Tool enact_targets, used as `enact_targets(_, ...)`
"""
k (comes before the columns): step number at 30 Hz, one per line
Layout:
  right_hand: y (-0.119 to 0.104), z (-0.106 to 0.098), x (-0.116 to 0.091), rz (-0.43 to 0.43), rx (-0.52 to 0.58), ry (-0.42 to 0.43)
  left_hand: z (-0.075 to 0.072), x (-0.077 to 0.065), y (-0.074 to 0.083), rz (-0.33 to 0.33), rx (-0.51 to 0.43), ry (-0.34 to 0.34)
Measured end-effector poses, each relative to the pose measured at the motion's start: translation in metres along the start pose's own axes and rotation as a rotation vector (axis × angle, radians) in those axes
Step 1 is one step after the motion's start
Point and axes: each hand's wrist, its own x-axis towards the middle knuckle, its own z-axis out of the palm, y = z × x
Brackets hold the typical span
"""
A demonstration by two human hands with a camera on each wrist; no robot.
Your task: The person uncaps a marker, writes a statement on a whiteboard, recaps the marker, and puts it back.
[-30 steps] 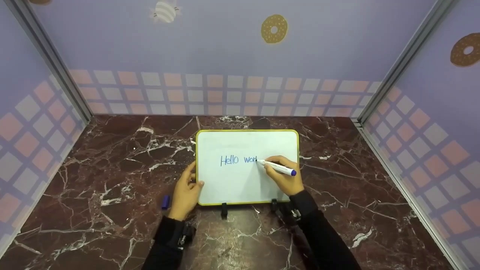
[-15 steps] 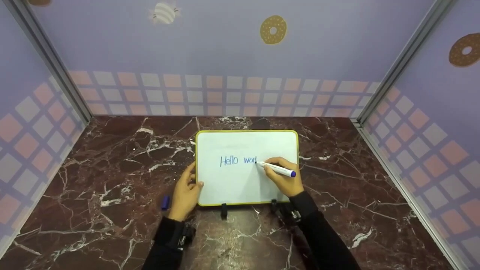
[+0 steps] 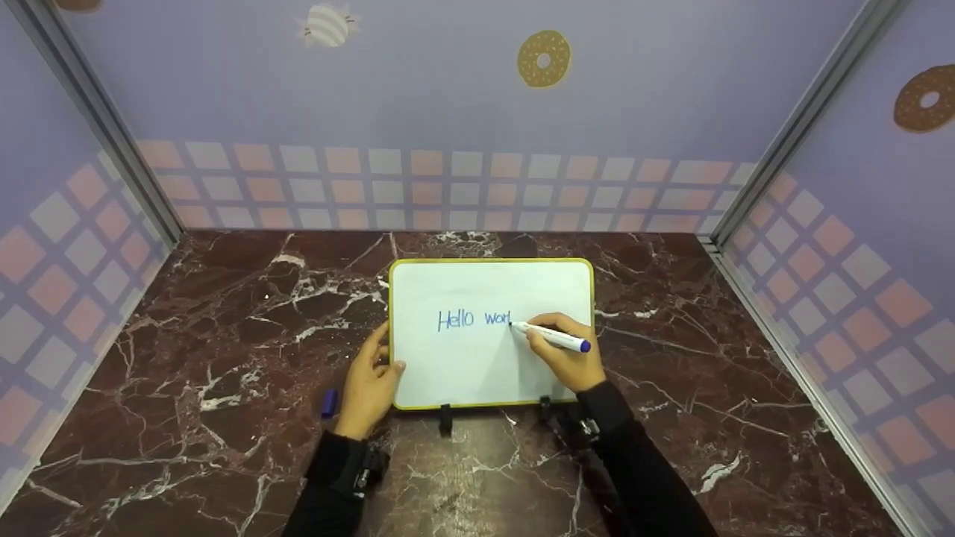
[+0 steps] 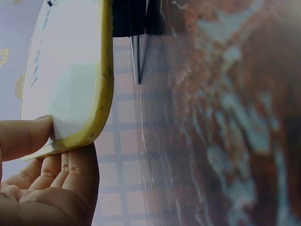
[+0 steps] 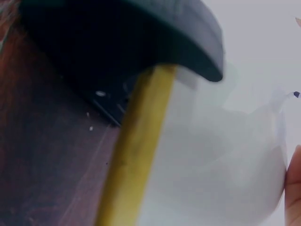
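Observation:
A small whiteboard (image 3: 462, 373) with a yellow frame stands in the middle of the table, bearing blue handwriting (image 3: 456, 320) that reads "Hello" and the letters of a second word. My left hand (image 3: 371, 384) grips its left edge, thumb on the white face and fingers behind, as the left wrist view also shows. In my right hand (image 3: 573, 356) a white marker (image 3: 556, 337) with a blue end is pinched, its tip at the end of the writing. Only a bit of the right hand (image 5: 294, 186) appears in the right wrist view. A blue marker cap (image 3: 329, 403) lies left of my left hand.
Two black feet, one a black clip-like foot (image 3: 446, 419), hold the board's lower edge. The dark red marbled table (image 3: 224, 447) is bordered by lilac walls (image 3: 448, 112) with pink and white checks at the back and sides.
The marker tip has shifted very slightly down at the last letter of the second word. My left hand stays on the board's edge, and the cap has not moved.

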Motion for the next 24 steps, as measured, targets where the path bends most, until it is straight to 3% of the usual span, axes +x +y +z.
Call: enact_targets(24, 0.0004, -0.0038, 0.0028, 0.030, -0.019, 0.058, 0.0007, 0.0002, -0.0004, -0.009, 0.037, -0.007)
